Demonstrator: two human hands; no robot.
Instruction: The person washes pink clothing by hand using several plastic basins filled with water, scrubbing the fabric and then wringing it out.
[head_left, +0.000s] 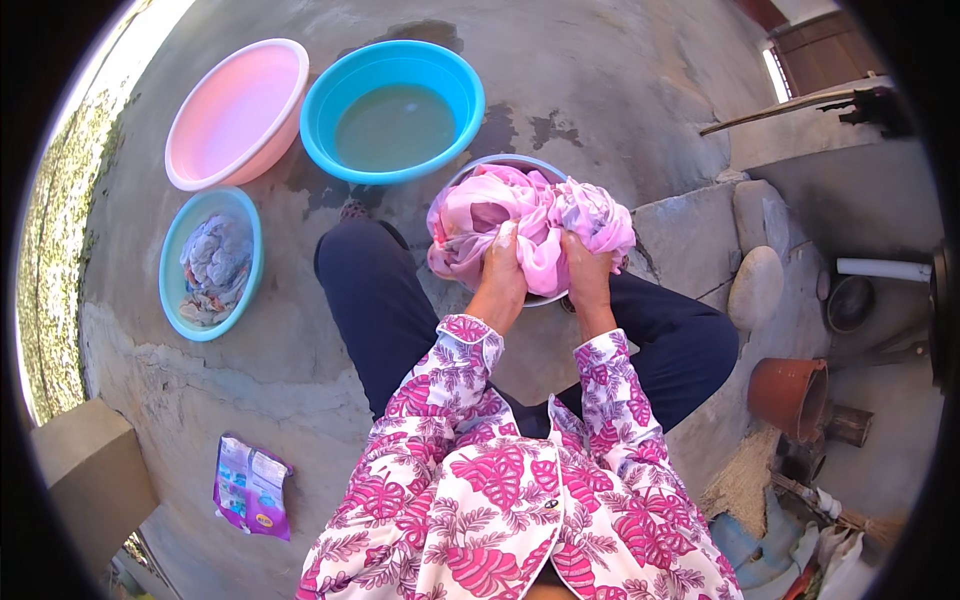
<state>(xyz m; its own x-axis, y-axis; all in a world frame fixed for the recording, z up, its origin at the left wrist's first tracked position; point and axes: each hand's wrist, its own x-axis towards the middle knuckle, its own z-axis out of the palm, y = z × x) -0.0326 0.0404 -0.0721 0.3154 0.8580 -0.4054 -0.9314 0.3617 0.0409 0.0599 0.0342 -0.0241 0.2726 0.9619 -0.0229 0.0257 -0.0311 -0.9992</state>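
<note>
Between my knees sits a round metal basin (541, 303), its rim showing behind and in front of a heap of cloth. Bunched pink fabric (487, 214) with greyish patterned patches fills it and bulges over the sides. My left hand (504, 274) grips a fold of this fabric near the middle of the heap, thumb on top. Just to its right, my right hand (590, 274) clutches another bunch, with some cloth hanging between the two hands. My fingers are mostly hidden in the folds. The basin's inside is covered by the fabric.
A blue plastic basin (322, 150) of cloudy water stands ahead, beside a tilted pink basin (174, 161). Left is a smaller light-blue basin (166, 300) holding wet clothes (217, 259). A purple packet (253, 487) lies on the concrete floor. Stones (756, 287) and a reddish-brown bucket (784, 394) are rightward.
</note>
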